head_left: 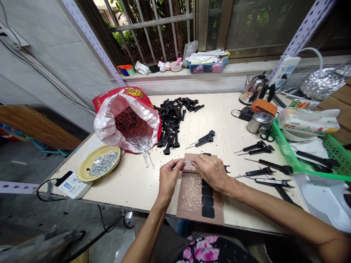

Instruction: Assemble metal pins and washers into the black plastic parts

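Note:
My left hand (170,177) is closed, thumb and fingertips pinching a thin metal rod (187,161) near its left end. My right hand (210,170) closes around the other side, back of the hand upward; a black plastic piece with a forked end (227,168) sticks out from under it, the rest hidden by the palm. Both hands are above a brown board (192,199) bearing pale specks and a column of black square pads (207,201). Just beyond them lie two black handles with metal shafts (204,139).
A red-and-white sack (105,124) of thin rods stands left, beside a yellow plate (82,171) of small metal parts. Black plastic pieces (170,117) are heaped behind. More shafted handles (257,147), a metal cup (259,123), a kettle (253,89) and a green basket (282,146) occupy the right.

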